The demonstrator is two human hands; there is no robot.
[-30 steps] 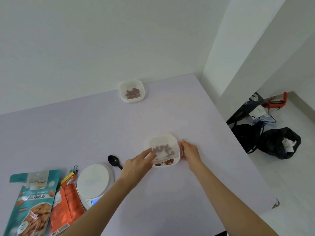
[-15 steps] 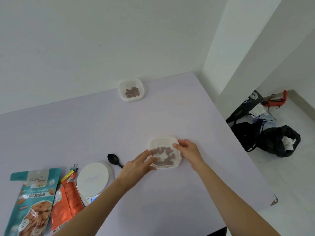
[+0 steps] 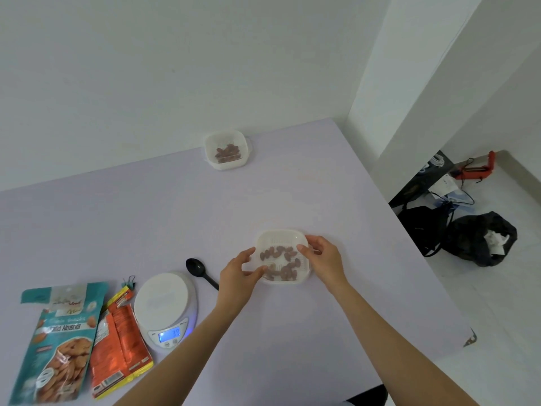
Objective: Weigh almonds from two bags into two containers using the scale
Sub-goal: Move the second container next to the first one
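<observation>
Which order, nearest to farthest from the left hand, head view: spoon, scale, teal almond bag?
1. Black spoon, just left of the left hand holding the near container.
2. Scale, farther left.
3. Teal almond bag, farthest left.

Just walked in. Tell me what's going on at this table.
A person grips the near container of almonds with both hands: the left hand at its left edge, the right hand at its right corner, apparently pressing the lid down. It sits on the table, off the scale, whose display is lit. A second container with almonds stands at the far edge. The teal bag, orange bag and black spoon lie by the scale.
</observation>
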